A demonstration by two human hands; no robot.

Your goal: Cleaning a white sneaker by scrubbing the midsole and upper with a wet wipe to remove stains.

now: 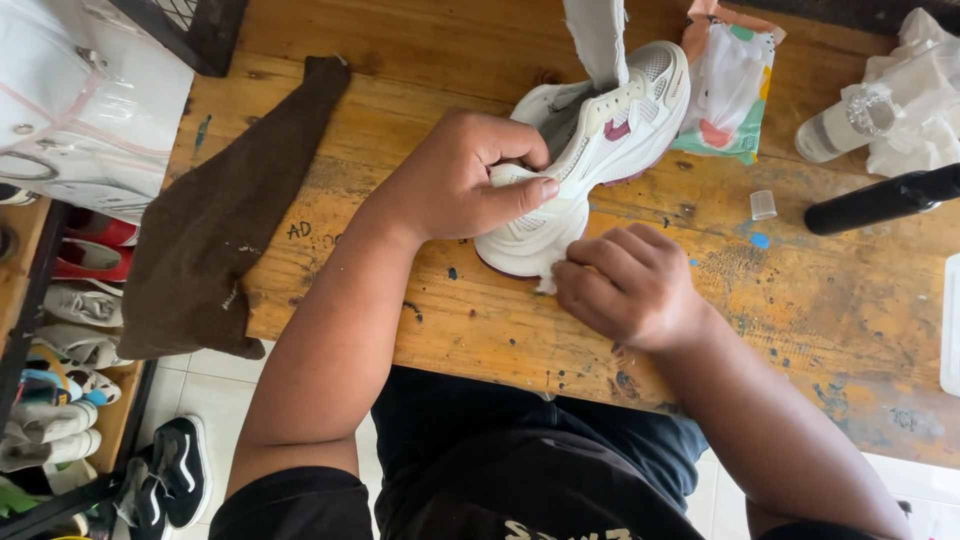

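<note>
Two hands on one white sneaker point(590, 150), mid-worktop toward the near edge. Left hand point(470, 180) clamps its side; right hand point(630, 285) pinches a white wipe point(548, 268) at the toe. Risk: hard rubbing twists the shoe loose, knocking the small clear cap point(763, 204) or black bottle point(880, 200) rightward.

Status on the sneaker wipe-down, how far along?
Done: the white sneaker looks mostly clean on the upper that shows, and its tongue is pulled up. In hand: the left hand grips the sneaker's side while the right hand presses a white wipe at the toe end. Left: the far side and sole are hidden, so unconfirmed. The brown cloth lies unused on the wooden table.
</note>
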